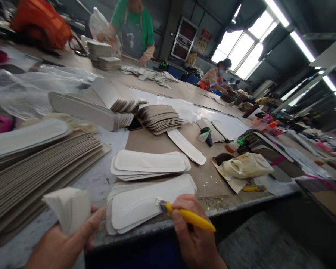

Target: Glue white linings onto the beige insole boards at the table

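My right hand [194, 233] is closed around a yellow-handled brush [194, 219]. The brush's tip touches the top of a white, round-cornered panel [140, 203], where a small pale blob sits. That panel lies on a short stack at the table's front edge. On the left, my left hand [65, 239] grips a small bundle of white sheets [71, 209], bent and fanned at the top. Just behind the brushed stack is a second pile of white panels [149, 161]. One narrow white piece [187, 146] lies at an angle beyond it.
A large stack of grey-beige panels [42, 175] fills the left side. Farther back are fanned piles [159, 118] and clear plastic [36, 87]. On the right stand a pale crusted container [248, 165] and another yellow-handled tool [253, 188]. Two co-workers [133, 31] work across the table.
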Demonstrator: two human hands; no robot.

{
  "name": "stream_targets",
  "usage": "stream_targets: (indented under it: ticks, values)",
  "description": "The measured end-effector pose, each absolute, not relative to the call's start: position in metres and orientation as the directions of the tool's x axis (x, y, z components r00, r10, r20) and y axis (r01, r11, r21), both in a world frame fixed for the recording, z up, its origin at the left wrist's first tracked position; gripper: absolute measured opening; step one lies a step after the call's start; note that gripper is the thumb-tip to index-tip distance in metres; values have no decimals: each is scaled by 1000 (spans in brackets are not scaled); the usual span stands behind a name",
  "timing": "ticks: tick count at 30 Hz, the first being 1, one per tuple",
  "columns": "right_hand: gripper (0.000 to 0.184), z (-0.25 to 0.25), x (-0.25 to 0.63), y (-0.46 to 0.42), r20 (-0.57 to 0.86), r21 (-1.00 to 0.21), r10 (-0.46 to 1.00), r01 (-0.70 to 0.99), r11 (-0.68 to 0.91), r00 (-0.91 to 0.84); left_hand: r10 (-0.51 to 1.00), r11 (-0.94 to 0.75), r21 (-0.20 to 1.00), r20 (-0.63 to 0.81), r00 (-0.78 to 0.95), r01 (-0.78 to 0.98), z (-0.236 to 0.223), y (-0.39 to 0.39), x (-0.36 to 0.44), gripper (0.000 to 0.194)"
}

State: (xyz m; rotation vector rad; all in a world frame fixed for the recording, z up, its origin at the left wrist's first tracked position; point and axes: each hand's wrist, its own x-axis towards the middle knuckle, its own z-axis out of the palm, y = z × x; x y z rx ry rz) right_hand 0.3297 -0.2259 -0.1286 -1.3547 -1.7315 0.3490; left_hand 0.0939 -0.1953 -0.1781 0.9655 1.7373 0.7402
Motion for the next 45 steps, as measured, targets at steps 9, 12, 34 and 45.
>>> stream_targets:
  ticks: [9, 12, 34, 45]
  values:
    - [24, -128, 286, -201, -101, -988, 980, 135, -78, -173, 801, 593, 794, -564, 202, -134, -122, -217, 131, 44]
    - [30, -131, 274, -199, -259, -940, 902, -123, -317, -345, 815, 579, 783, -549, 183, -229, -124, -218, 140, 48]
    - [42, -145, 286, -210, -330, -935, 941, -114, -337, -78, 829, 520, 731, -557, 53, -442, -162, -232, 165, 47]
    - [24, -111, 359, -172, -295, -929, 924, 301, -217, -244, 836, 465, 872, -490, -248, -154, -176, -238, 128, 37]
